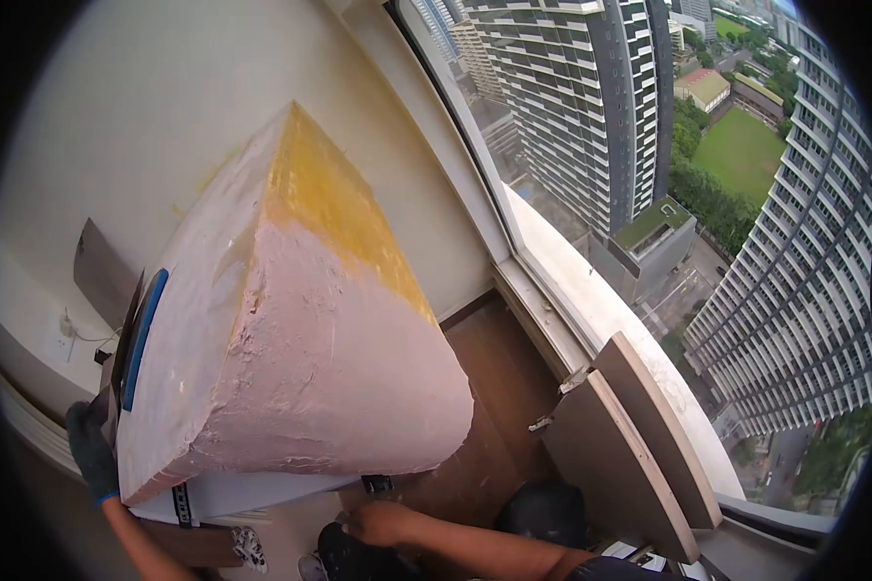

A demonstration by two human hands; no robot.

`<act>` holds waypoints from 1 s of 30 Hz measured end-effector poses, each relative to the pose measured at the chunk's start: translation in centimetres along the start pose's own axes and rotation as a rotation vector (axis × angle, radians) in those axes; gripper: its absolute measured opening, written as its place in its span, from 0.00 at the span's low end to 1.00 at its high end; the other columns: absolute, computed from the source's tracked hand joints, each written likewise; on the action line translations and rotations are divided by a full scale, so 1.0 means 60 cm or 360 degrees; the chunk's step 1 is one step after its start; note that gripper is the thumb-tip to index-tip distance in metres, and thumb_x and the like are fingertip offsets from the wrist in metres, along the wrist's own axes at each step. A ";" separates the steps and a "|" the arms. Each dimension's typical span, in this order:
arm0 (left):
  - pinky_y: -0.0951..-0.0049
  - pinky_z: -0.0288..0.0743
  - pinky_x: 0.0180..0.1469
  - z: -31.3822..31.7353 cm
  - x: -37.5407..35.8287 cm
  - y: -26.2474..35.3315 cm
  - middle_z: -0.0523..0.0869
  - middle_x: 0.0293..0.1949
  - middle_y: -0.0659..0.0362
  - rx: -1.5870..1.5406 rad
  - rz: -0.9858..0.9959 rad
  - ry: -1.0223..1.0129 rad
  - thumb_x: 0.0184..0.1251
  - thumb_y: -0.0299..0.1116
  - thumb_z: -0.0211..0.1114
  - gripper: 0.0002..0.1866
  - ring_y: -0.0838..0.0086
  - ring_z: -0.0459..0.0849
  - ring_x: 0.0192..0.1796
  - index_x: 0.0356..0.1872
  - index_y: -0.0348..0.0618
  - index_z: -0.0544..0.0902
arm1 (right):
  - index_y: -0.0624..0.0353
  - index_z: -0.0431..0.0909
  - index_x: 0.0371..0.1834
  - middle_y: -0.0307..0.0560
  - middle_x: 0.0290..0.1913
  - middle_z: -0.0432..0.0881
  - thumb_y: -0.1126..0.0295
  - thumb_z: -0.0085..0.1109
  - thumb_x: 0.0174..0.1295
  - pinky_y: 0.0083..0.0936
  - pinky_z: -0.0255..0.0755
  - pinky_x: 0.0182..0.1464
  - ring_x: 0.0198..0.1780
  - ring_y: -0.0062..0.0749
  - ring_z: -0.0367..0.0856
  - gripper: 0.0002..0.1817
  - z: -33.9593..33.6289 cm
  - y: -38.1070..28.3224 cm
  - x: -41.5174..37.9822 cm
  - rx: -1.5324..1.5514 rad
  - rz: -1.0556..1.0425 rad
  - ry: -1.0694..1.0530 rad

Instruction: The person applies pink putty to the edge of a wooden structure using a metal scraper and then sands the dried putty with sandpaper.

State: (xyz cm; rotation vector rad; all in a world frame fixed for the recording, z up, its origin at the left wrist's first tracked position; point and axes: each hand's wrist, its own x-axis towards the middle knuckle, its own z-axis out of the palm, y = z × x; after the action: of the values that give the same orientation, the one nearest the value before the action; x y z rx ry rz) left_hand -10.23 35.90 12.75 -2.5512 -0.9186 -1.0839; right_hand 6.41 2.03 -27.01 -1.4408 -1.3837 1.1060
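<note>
A large wedge-shaped block (349,358) stands before me, its rough face coated in pale pink plaster with a yellow area near the top. At its left side is my left hand (92,450) in a dark glove, closed around the lower end of a dark flat tool with a long blue strip (145,339). The tool lies along the block's left face; the fingertips are partly hidden. My right hand (373,523) is bare and curled, resting near my dark-clothed knee below the block. Anything inside those fingers is hidden.
Two curved brown panels (620,455) lean by the window at right. A window sill (533,310) runs beside the brown floor (499,387), with tall buildings outside. A socket with a cord (65,329) is on the left wall. A grey curved piece (105,266) leans there.
</note>
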 end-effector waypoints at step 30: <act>0.66 0.73 0.65 -0.011 -0.017 0.059 0.86 0.57 0.50 -0.0205 0.0253 0.0680 0.79 0.35 0.56 0.16 0.63 0.83 0.59 0.57 0.33 0.81 | 0.66 0.79 0.57 0.68 0.53 0.83 0.44 0.47 0.74 0.49 0.73 0.60 0.57 0.62 0.81 0.32 0.094 -0.068 0.045 -0.0037 -0.0025 0.0269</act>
State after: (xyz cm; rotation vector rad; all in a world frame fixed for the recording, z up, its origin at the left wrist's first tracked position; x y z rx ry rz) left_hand -8.95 32.39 12.63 -2.2953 -0.5425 -1.5929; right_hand -0.10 4.87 -24.71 -1.5011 -1.2901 0.9382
